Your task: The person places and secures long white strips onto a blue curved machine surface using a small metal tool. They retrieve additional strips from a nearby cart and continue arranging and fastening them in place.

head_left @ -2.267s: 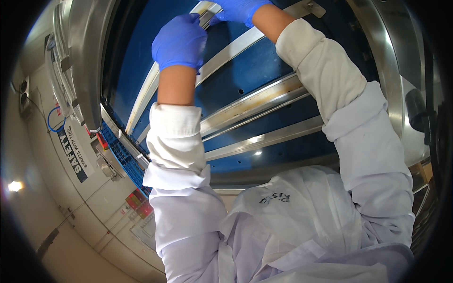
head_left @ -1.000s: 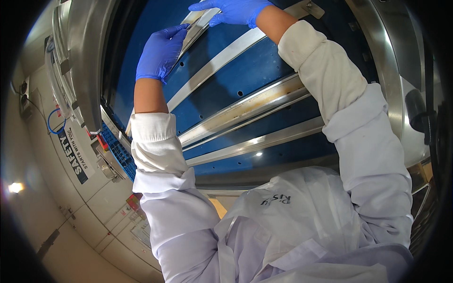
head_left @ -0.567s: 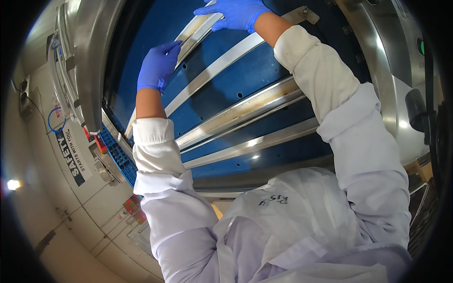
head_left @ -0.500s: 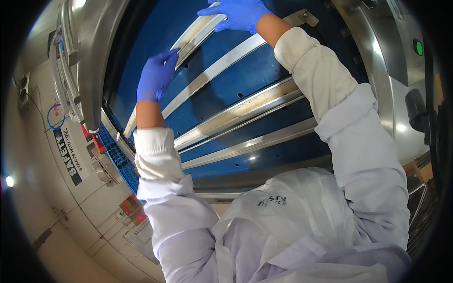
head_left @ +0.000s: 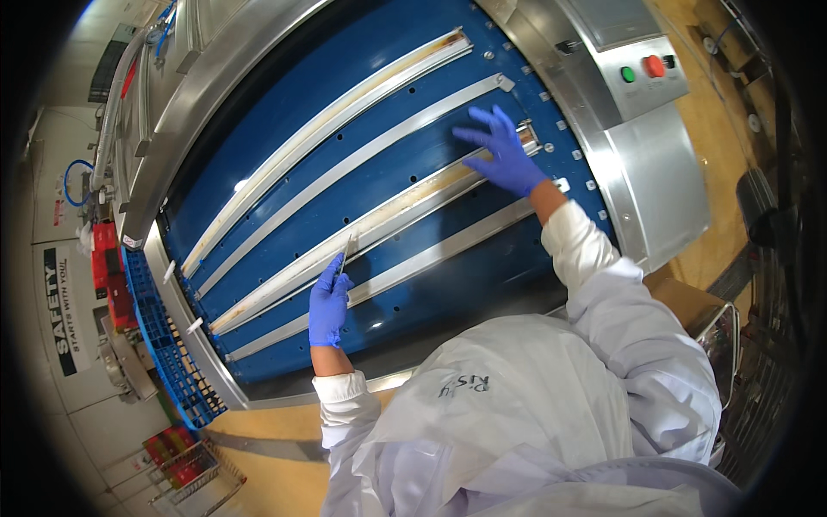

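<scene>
My left hand (head_left: 329, 303), in a blue glove, pinches a thin, pointed metal tool (head_left: 349, 245); its exact kind is too small to make out. The tool's tip lies over the long metal sealing bar (head_left: 379, 214), which has a brownish, stained strip along its top. Near the far right end of that same bar is my right hand (head_left: 501, 153), also blue-gloved, fingers spread and holding nothing. I cannot tell whether it touches the bar. Both hands are above the blue bed (head_left: 362, 146) of a large steel machine.
Another stained bar (head_left: 336, 116) lies farther away, with a flat metal strip (head_left: 362, 155) between the two. A nearer strip (head_left: 439, 241) passes under my hands. A panel with green and red buttons (head_left: 642, 69) stands at right; a blue plastic crate (head_left: 168, 345) is at left.
My view has shifted, showing more of the bed and the button panel. Both hands have come from the farther bar to the nearer stained bar. The thin tool now shows in my left hand.
</scene>
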`<state>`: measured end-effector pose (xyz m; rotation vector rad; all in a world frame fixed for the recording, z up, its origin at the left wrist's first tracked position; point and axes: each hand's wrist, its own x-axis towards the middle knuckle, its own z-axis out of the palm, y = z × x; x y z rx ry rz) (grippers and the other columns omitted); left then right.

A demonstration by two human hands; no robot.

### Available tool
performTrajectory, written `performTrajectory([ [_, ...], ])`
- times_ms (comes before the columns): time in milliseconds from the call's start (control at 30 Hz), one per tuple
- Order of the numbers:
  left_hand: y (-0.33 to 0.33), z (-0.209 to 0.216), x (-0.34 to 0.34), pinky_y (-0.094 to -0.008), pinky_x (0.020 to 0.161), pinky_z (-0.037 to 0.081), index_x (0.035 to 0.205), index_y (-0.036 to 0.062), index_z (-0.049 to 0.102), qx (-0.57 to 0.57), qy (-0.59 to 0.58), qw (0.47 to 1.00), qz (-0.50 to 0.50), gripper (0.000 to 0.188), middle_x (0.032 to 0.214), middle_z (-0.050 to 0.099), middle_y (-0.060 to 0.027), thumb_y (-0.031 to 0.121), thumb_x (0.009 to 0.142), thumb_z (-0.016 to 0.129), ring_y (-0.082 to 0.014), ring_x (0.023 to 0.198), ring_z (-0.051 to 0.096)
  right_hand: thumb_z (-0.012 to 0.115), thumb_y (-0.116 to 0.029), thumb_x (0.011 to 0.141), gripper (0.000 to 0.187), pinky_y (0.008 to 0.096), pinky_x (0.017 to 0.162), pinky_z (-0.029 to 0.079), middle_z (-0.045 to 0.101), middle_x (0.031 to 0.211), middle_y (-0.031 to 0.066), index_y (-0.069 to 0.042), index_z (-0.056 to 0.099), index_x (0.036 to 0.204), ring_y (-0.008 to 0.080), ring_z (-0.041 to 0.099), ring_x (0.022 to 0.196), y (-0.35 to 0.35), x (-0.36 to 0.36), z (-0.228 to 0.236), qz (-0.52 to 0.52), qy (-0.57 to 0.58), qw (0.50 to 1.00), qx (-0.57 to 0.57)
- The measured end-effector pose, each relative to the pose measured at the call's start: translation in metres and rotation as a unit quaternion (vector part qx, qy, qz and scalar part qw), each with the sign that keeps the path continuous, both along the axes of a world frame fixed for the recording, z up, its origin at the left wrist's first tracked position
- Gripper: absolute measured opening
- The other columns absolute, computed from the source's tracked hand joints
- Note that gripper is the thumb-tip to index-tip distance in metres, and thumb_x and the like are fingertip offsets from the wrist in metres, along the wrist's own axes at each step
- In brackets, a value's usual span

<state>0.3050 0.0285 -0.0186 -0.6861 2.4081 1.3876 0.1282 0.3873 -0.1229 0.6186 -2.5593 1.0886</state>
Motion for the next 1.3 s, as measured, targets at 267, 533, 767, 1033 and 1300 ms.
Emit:
performTrajectory([
  [267, 0.05, 0.0, -0.013, -0.0214, 0.068, 0.046, 0.135, 0.0136, 0.059, 0.046, 0.088, 0.993, -0.056, 0.038, 0.085, 0.061, -0.0012, 0.009, 0.098, 0.055, -0.0068, 0.072, 0.052, 0.075, -0.023, 0.081, 0.045, 0.0469, 0.111, 0.036, 0.051, 0.136, 0.0051, -0.026, 0.065, 0.124, 0.0384, 0.039, 0.133, 0.051, 0.042, 0.024, -0.031, -0.024, 0.998, 0.052],
  [533, 0.11, 0.019, -0.035, -0.0221, 0.067, 0.046, 0.131, 0.0128, 0.062, -0.024, 0.115, 0.993, -0.007, 0.036, 0.082, 0.061, -0.0007, 0.012, 0.096, 0.059, -0.007, 0.07, 0.053, 0.073, -0.024, 0.081, 0.041, 0.0445, 0.11, 0.037, 0.055, 0.13, 0.0015, -0.023, 0.065, 0.121, 0.0336, 0.042, 0.13, 0.09, 0.001, 0.027, 0.047, 0.007, 0.993, 0.111],
  [767, 0.147, 0.014, -0.117, -0.026, 0.071, 0.05, 0.125, 0.0114, 0.066, -0.08, 0.181, 0.98, -0.002, 0.031, 0.087, 0.068, -0.0055, 0.015, 0.095, 0.06, -0.0109, 0.075, 0.061, 0.072, -0.024, 0.082, 0.041, 0.0441, 0.11, 0.036, 0.056, 0.129, 0.0042, -0.019, 0.063, 0.123, 0.0324, 0.042, 0.13, 0.089, -0.06, 0.022, 0.101, 0.004, 0.994, 0.051],
  [1033, 0.153, 0.016, -0.246, -0.0395, 0.081, 0.053, 0.118, 0.0234, 0.07, -0.39, 0.155, 0.906, -0.062, 0.028, 0.106, 0.069, -0.0154, 0.028, 0.094, 0.056, -0.035, 0.095, 0.066, 0.065, -0.039, 0.087, 0.049, 0.0476, 0.113, 0.032, 0.052, 0.138, 0.0063, -0.017, 0.059, 0.13, 0.036, 0.04, 0.133, 0.007, -0.133, 0.016, 0.114, 0.063, 0.989, 0.073],
  [1300, 0.163, 0.002, -0.286, -0.0409, 0.084, 0.052, 0.114, 0.025, 0.072, -0.42, 0.085, 0.899, -0.092, 0.027, 0.105, 0.069, -0.0137, 0.03, 0.093, 0.056, -0.0345, 0.095, 0.066, 0.06, -0.052, 0.088, 0.062, 0.0488, 0.116, 0.023, 0.046, 0.144, 0.0026, -0.017, 0.051, 0.139, 0.0338, 0.033, 0.139, -0.024, -0.163, 0.008, 0.064, 0.077, 0.977, 0.188],
])
